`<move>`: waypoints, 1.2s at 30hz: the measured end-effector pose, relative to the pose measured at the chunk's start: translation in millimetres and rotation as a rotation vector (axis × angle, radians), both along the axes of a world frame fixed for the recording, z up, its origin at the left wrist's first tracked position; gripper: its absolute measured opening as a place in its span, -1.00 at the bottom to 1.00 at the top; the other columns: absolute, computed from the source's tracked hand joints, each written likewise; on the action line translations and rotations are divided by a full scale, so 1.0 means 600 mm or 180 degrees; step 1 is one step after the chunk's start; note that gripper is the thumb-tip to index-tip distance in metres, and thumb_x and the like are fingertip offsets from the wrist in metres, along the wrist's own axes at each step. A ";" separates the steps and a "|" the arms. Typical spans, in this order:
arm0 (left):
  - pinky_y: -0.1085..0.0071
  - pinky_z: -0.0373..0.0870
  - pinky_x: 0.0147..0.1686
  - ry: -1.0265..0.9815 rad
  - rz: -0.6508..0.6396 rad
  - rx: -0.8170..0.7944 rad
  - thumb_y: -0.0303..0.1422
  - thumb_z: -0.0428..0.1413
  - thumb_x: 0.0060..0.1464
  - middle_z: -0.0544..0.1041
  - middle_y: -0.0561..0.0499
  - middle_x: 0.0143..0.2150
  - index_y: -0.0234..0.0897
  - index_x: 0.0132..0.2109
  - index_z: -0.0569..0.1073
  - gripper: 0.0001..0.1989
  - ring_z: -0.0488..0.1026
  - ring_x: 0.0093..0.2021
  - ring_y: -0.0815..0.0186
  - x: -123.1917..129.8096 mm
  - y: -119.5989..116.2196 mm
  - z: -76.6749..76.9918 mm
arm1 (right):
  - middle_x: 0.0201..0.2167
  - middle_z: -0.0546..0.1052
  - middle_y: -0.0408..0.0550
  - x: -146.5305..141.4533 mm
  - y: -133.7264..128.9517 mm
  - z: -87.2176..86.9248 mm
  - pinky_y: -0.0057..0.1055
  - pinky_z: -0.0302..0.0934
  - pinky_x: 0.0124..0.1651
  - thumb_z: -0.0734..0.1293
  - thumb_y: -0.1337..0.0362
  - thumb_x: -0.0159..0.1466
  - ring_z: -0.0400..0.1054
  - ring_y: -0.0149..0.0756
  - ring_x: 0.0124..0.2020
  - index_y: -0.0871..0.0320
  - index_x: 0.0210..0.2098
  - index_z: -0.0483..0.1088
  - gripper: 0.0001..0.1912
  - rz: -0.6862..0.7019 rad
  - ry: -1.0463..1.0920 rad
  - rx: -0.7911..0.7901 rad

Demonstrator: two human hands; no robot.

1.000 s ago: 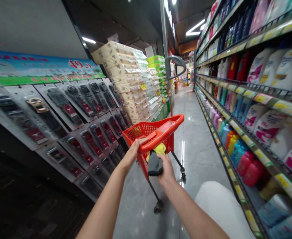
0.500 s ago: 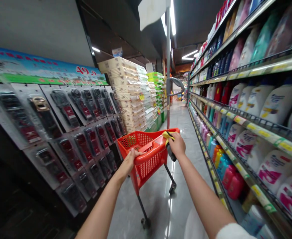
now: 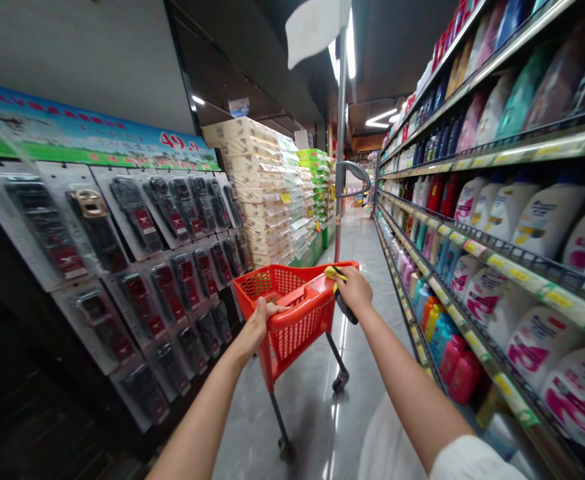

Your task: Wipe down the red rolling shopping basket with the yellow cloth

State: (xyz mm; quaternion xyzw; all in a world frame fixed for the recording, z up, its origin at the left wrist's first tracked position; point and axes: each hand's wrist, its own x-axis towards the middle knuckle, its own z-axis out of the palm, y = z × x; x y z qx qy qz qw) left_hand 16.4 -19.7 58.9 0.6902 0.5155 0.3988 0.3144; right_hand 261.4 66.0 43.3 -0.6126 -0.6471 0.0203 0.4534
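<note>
A small red shopping cart point(image 3: 300, 333) on dark legs with wheels stands in front of me in the aisle, a grey pole point(image 3: 341, 120) with a white flag rising from its far end. My left hand point(image 3: 258, 328) is closed on the left end of the cart's handle, thumb lying on top. At the handle's right end my right hand point(image 3: 355, 291) is closed as well, pressing a yellow and black cloth-like item point(image 3: 336, 273) against it. What exactly that item is, I cannot make out. Little of the basket's inside shows.
Shelves of shampoo bottles point(image 3: 487, 293) run along the right side. On the left hangs a rack of packaged belts point(image 3: 135, 207) under a price banner point(image 3: 92, 133). Stacked cartons point(image 3: 257, 193) stand beyond it. Shiny grey floor point(image 3: 357, 233) stretches ahead between them.
The shelf bottles on the right and the belt rack have shifted slightly in view. Both hands keep their hold on the cart's handle.
</note>
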 end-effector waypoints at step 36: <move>0.15 0.05 0.32 -0.1043 -0.0310 -0.0314 0.22 -0.52 0.15 0.40 -0.15 0.26 -0.28 0.23 0.40 -0.05 0.24 0.32 0.12 0.010 0.016 -0.016 | 0.13 0.43 -0.04 -0.157 -0.120 -0.090 -0.32 0.20 0.19 0.14 0.22 0.39 0.34 -0.26 0.13 -0.01 0.07 0.46 -0.63 0.0941 0.0884 0.0939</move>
